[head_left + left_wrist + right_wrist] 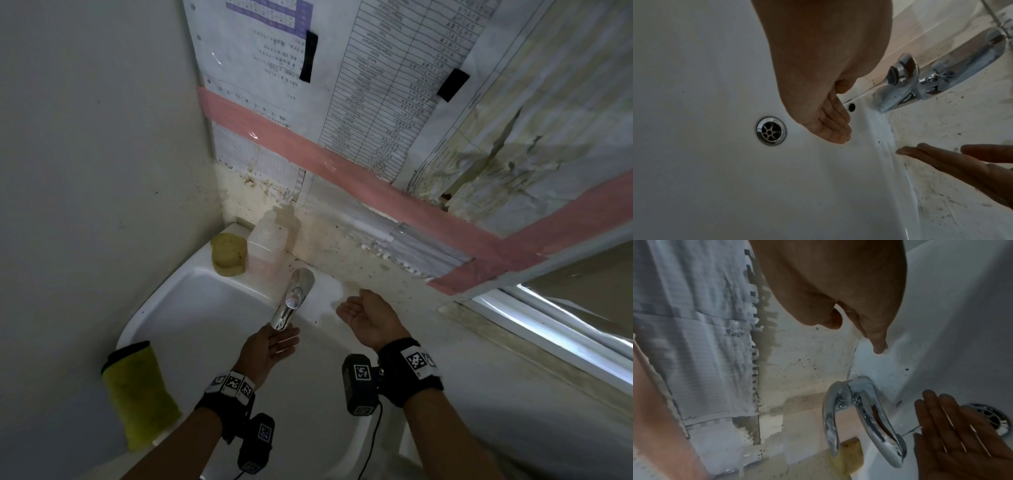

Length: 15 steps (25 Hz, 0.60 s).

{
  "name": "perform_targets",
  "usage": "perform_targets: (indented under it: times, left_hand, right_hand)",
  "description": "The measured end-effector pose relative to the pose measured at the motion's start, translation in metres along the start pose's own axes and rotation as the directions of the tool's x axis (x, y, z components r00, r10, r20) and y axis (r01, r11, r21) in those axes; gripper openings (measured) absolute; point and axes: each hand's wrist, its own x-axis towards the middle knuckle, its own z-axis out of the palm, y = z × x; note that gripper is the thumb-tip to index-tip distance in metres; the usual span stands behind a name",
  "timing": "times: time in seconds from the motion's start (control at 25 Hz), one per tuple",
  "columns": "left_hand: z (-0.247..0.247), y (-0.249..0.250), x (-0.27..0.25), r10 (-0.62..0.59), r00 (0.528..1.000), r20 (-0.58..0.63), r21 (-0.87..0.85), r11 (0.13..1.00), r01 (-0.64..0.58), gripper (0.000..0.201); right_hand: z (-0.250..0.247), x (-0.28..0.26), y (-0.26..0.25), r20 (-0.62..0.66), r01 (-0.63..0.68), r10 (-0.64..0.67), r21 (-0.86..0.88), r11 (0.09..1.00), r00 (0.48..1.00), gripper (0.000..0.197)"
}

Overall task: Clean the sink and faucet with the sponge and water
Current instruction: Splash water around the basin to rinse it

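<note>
Near edge: green cloth (138,394) draped over sink (205,301) front-left rim.

Left hand (270,346) palm up under faucet (291,301) spout, fingers straight and together, grip empty. Thin water thread visible at spout tip in right wrist view; palm looks wet. Drain (771,130) just left of the fingers, uncovered.

Right hand (368,317) over ledge right of faucet, palm up, fingers relaxed and apart, grip empty.

Far corner: sponge (228,254) on back-left ledge, touching soap bottle (265,245), well apart from both hands. Not yet picked up.

Handling, judged:
- Sponge: light, soft, compressible, rounded edges. Take across short sides, thumb against fingers, from above; left hand nearer. Likely dry now, heavier and drippy once wetted.
- Bottle close beside; may tip if knocked during pickup.
- Faucet: rigid chrome, slick when wet; wipe along spout, sponge wrapped partly round.
- Ledge specks dark, grime worst along wall joint behind faucet.
</note>
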Motion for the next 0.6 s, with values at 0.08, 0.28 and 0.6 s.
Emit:
perform_targets:
  times: [0.08, 0.28, 0.6]
  left_hand:
    - [-0.001, 0.001, 0.0, 0.002, 1.0, -0.006, -0.014, 1.0, -0.002, 0.04]
    - [-0.004, 0.002, 0.0, 0.015, 0.999, -0.042, 0.0, 1.0, -0.015, 0.04]
    - [-0.02, 0.011, -0.012, 0.083, 0.99, -0.115, 0.099, 0.992, -0.072, 0.043]
  right_hand:
    - [0.003, -0.006, 0.009, 0.028, -0.026, 0.026, 0.018, 0.999, 0.999, 0.045]
    - [0.026, -0.014, 0.043, 0.148, -0.136, 0.136, -0.008, 0.991, 0.98, 0.039]
    - [0.074, -0.013, 0.103, 0.414, -0.396, 0.24, 0.345, 0.851, 0.878, 0.026]
